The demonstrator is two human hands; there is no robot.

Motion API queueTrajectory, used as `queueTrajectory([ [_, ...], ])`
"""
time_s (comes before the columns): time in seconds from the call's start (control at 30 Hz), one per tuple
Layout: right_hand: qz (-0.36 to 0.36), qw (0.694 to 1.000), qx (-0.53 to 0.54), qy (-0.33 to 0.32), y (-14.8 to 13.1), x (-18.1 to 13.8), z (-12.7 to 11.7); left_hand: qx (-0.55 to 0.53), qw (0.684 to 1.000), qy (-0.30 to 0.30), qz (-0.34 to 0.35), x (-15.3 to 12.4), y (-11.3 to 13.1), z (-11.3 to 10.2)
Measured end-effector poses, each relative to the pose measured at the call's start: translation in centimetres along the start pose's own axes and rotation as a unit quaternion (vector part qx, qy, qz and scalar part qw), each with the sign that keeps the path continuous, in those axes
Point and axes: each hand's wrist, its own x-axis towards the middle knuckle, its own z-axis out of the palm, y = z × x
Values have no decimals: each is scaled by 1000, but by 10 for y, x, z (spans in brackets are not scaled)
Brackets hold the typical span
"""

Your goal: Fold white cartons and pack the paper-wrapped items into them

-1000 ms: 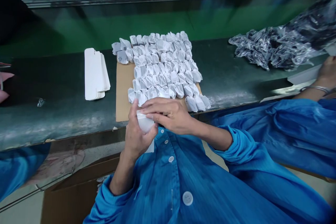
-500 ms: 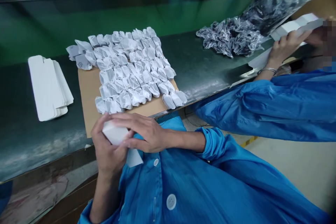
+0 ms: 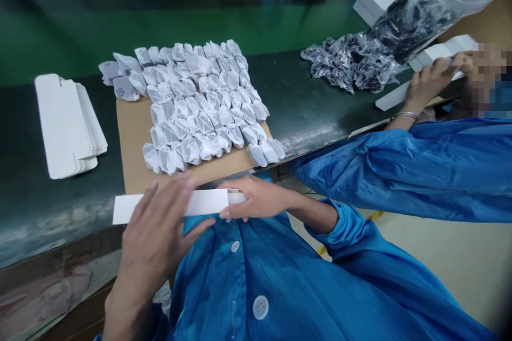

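Note:
A long, narrow white carton (image 3: 208, 202) lies crosswise in front of my chest at the bench's near edge. My right hand (image 3: 256, 200) is closed on its right end. My left hand (image 3: 156, 229) lies over its middle and left part with fingers stretched out flat, slightly blurred. Just beyond the carton, a brown cardboard sheet (image 3: 134, 133) carries several rows of small white wrapped packets (image 3: 200, 101).
A stack of flat white carton blanks (image 3: 66, 125) lies at the left on the dark green belt (image 3: 312, 106). Clear bags of black parts (image 3: 360, 58) are heaped at the right. A co-worker in blue holds a white carton (image 3: 440, 50) in one hand (image 3: 428, 82).
The carton was gripped upright in both hands against my chest; now it is turned level and stretched sideways. My left hand has opened and slid left along it.

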Motion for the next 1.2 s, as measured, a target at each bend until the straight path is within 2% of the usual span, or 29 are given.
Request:
queueTrajectory([
  [0.03,-20,999,-35,-6,-2,-1,-5,6,998,-53,23,-5,1,0],
  [0.07,-25,994,-98,29,-4,-3,-10,12,996,-78,30,-9,3,2],
  [0.1,-8,979,-182,95,-5,-5,-15,14,996,-82,22,-13,4,5],
  [0.13,31,946,-273,171,-5,-7,-19,12,997,-79,1,-17,6,9],
  [0.17,84,901,-359,231,-4,-9,-23,8,996,-80,-30,-20,9,13],
  [0.2,135,854,-431,259,-3,-9,-26,4,994,-87,-63,-23,12,17],
  [0.27,193,790,-534,233,2,-7,-29,-13,988,-104,-111,-26,19,24],
  [0.33,203,762,-587,186,8,-2,-28,-50,984,-104,-135,-27,26,30],
  [0.4,210,747,-607,171,12,4,-25,-98,980,-91,-148,-27,30,33],
  [0.57,220,748,-606,155,14,13,-28,-176,966,-32,-185,-34,28,39],
  [0.77,157,780,-583,163,19,4,-36,-302,939,28,-163,-38,23,44],
  [0.87,140,776,-592,169,24,2,-34,-331,928,43,-168,-35,23,45],
  [0.93,121,785,-581,178,30,2,-35,-329,929,33,-169,-33,23,46],
  [1.03,67,837,-503,207,39,-1,-41,-312,932,-25,-181,-29,25,51],
  [1.1,42,856,-460,231,44,-4,-42,-322,925,-72,-187,-25,27,57],
  [1.2,60,839,-482,245,44,-8,-33,-350,912,-113,-181,-18,31,67],
])
